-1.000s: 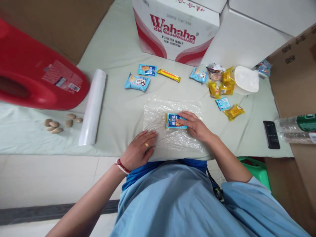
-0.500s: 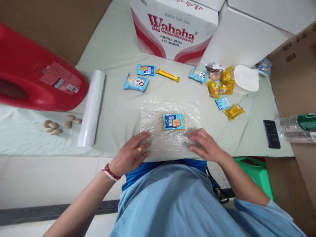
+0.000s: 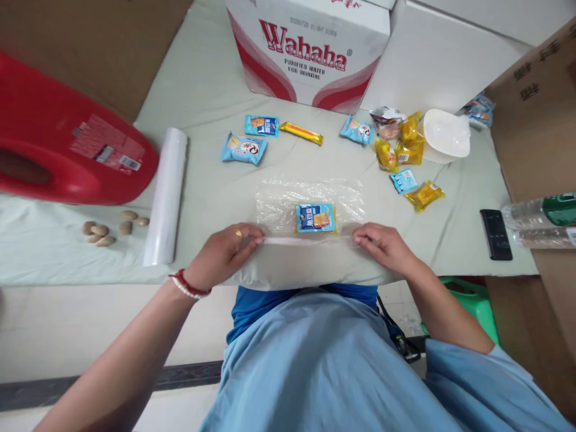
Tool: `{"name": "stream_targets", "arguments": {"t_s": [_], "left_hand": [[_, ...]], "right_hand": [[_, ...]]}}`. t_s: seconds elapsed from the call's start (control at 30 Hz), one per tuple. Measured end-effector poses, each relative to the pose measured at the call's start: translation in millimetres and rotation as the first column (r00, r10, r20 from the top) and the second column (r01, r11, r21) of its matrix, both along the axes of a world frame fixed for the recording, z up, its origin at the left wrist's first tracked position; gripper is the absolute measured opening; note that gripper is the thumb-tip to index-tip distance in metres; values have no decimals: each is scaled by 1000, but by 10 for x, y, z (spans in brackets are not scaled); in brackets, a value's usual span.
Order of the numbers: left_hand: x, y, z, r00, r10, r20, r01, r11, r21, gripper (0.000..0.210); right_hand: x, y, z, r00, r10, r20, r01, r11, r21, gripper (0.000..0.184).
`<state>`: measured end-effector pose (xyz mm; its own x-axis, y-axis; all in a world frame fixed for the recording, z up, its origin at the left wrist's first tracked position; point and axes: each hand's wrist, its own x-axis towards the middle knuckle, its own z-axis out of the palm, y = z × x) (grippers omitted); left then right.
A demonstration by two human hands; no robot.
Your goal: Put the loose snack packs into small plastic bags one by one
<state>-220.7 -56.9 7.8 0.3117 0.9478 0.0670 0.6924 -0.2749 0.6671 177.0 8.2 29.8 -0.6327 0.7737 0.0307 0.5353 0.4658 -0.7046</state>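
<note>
A sheet of clear plastic film (image 3: 288,201) lies on the table in front of me, its near edge lifted and stretched into a band between my hands. My left hand (image 3: 225,252) pinches the left end of that edge, thumb against fingers. At the right end, my right hand (image 3: 382,246) pinches it in the same way. On the film, between the hands and just beyond the raised edge, rests a blue snack packet (image 3: 315,217). A yellow wrapper shows from under the packet's right and lower sides.
To the left are a white film roll (image 3: 166,198), several brown nuts or stones (image 3: 99,231) and a red jug (image 3: 90,144). Snack packets (image 3: 245,148) lie beyond the film. At right are yellow packets (image 3: 425,195), a white bowl (image 3: 445,135), a black remote (image 3: 495,235) and bottles (image 3: 531,214). A Wahaha carton (image 3: 310,57) stands behind.
Both hands have moved from the film's lower sides to its near edge, gripped it and raised and folded it toward the packet. The packet stays on the film.
</note>
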Motion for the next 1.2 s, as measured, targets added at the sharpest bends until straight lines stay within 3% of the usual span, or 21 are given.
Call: {"name": "stream_targets", "arguments": {"t_s": [0.13, 0.23, 0.3, 0.43, 0.47, 0.53, 0.63, 0.67, 0.73, 0.8, 0.97, 1.07, 1.2], "left_hand": [[-45, 412, 7, 991, 131, -3, -131, 990, -53, 38], [-49, 695, -117, 968, 240, -68, -244, 968, -54, 48], [-45, 773, -154, 921, 365, -139, -365, 931, 29, 53], [88, 555, 60, 775, 620, -119, -557, 760, 336, 44], [174, 451, 149, 750, 656, -85, -565, 703, 432, 37], [422, 254, 293, 773, 633, -35, -509, 653, 560, 25], [891, 128, 299, 953, 281, -115, -196, 857, 476, 30], [1036, 144, 243, 975, 166, -146, -94, 911, 403, 35], [1260, 236, 85, 978, 51, -202, 8, 960, 279, 40], [1374, 347, -74, 968, 16, -252, 37, 978, 203, 41], [1367, 443, -244, 960, -5, -279, 60, 980, 190, 38], [1344, 423, -245, 961, -5, -277, 63, 978, 200, 36], [1337, 400, -269, 967, -4, -256, 68, 968, 241, 36]], "right_hand": [[-98, 439, 10, 990, -144, 10, 144, 989, -28, 28], [-171, 665, -182, 977, -207, 57, 211, 974, -83, 27], [-194, 722, -313, 960, -239, 145, 250, 966, -62, 25], [-178, 734, -334, 909, -322, 263, 279, 942, 189, 29], [-181, 755, -287, 906, -335, 261, 270, 928, 256, 29], [-239, 842, -179, 913, -325, 247, 232, 911, 341, 28], [-491, 1053, -114, 938, -200, 283, 94, 933, 347, 28], [-608, 1126, -134, 938, -142, 315, 33, 945, 327, 29], [-848, 1259, -217, 918, -58, 392, -58, 959, 277, 37], [-1042, 1371, -306, 889, -18, 458, -88, 974, 210, 45], [-1173, 1572, -275, 895, 138, 425, -129, 990, -48, 16], [-1097, 1501, -107, 926, 186, 327, -198, 980, 5, 17], [-938, 1060, 11, 917, 249, 313, -310, 937, 162, 24]]}}
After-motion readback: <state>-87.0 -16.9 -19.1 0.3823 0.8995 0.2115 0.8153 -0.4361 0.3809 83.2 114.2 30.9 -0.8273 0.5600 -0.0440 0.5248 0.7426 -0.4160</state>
